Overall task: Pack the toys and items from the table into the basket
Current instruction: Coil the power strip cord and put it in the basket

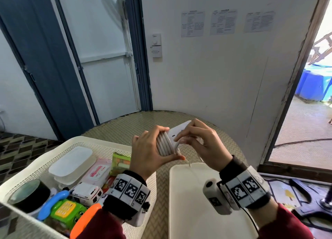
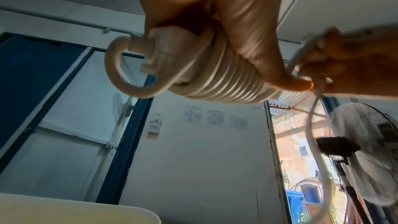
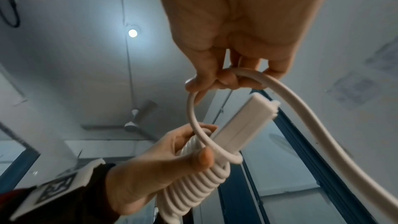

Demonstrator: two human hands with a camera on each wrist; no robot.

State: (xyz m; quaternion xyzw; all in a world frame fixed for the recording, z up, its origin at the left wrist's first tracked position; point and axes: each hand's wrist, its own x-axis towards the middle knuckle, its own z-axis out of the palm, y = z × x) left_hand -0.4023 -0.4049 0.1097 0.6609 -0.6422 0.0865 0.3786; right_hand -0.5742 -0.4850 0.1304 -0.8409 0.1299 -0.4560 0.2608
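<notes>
Bare woven surface (image 1: 161, 184) runs between the basket (image 1: 100, 145) and the white lid (image 1: 194, 202). The basket's far-right corner stays open; boxes and toys crowd its left.

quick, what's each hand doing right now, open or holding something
Left hand: closed around the power strip and its coiled cord.
Right hand: fingers pinch the loose cord.

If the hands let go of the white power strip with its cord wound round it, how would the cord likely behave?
The thick white cord on the white power strip looks springy: its free end arcs stiffly rather than drooping. The coils would probably loosen, since the left hand grips them while the right hand pinches the loop.
</notes>
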